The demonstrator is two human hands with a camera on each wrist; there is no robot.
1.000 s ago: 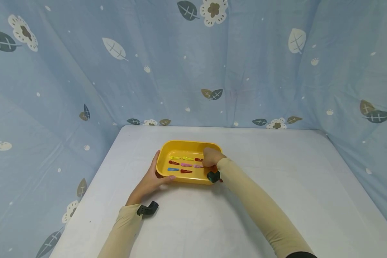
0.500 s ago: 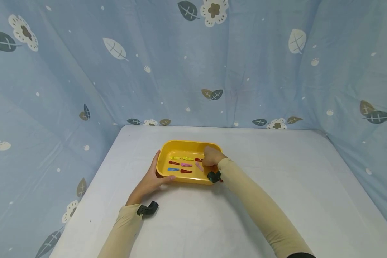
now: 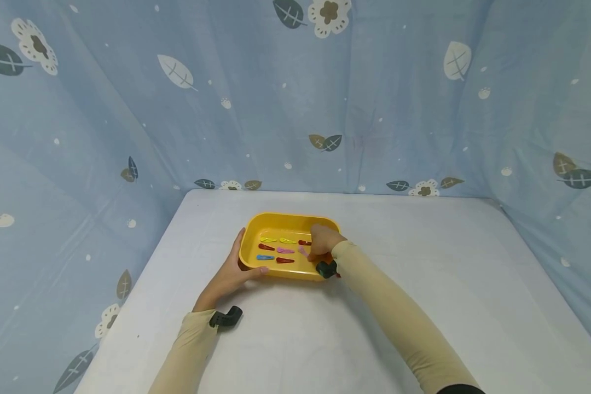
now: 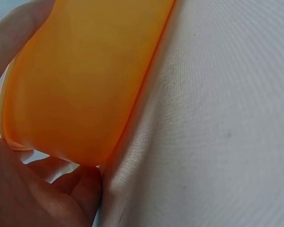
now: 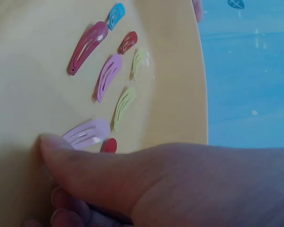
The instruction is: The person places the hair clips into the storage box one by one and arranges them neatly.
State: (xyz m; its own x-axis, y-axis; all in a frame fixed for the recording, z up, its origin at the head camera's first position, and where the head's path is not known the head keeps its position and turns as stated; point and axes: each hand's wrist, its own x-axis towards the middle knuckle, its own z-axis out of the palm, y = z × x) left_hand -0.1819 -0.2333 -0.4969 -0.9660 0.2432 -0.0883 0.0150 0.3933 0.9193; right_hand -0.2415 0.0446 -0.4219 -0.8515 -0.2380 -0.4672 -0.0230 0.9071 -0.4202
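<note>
A yellow tray [image 3: 285, 222] lies on the white-covered table, with several snap hair clips laid in it. My left hand [image 3: 228, 277] grips its left end, thumb over the near rim, fingers along the side. Inside the right part of the tray, my right hand [image 3: 324, 241] pinches the narrow end of a pink hair clip [image 5: 95, 131]; the clip slants, and the thumb hides its tip. Close by are a red clip [image 3: 304, 242], partly covered by the hand, and another pink clip [image 3: 285, 250]. What lies beneath the right hand is hidden.
Two yellow clips [image 3: 278, 240] lie at the back of the tray. A red clip [image 3: 266, 247] and a blue clip [image 3: 265, 257] are at the left, another red clip [image 3: 285, 260] near the front. A patterned blue curtain [image 3: 256, 120] hangs behind the table.
The pink clip beside the right hand has turned from lying sideways to a slant. My right hand has barely shifted; the left hand and the tray have stayed put.
</note>
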